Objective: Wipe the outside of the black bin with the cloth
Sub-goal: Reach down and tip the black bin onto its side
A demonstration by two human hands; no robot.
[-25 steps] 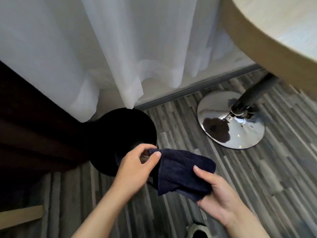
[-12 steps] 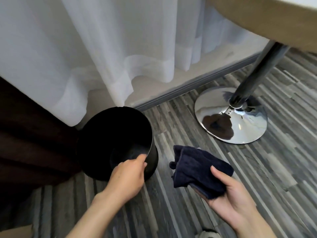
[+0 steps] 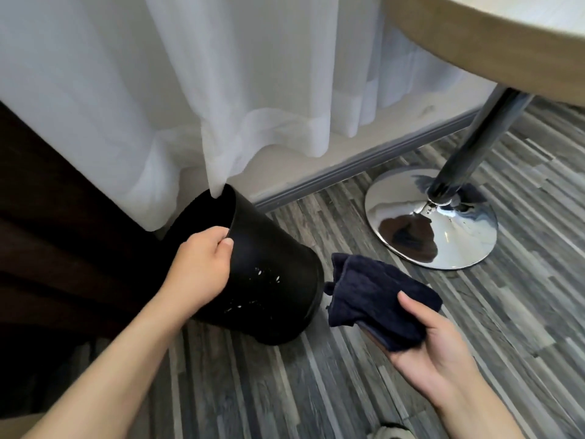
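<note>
The black bin (image 3: 272, 277) stands on the striped floor, tilted to the left, with small white specks on its outer wall. My left hand (image 3: 199, 267) grips its rim, thumb outside and fingers curled over the edge. A dark navy cloth (image 3: 376, 296), folded, lies in my right hand (image 3: 430, 353), which holds it just right of the bin and apart from it. The bin's mouth faces left, into shadow.
A white sheer curtain (image 3: 190, 90) hangs behind the bin, and its hem touches the rim. A round table (image 3: 506, 36) on a dark pole with a chrome base (image 3: 430, 223) stands to the right. Dark furniture (image 3: 57, 248) fills the left side.
My left hand let go of the cloth, took hold of the bin's rim and tipped the bin to the left. My right hand kept the cloth and moved right.
</note>
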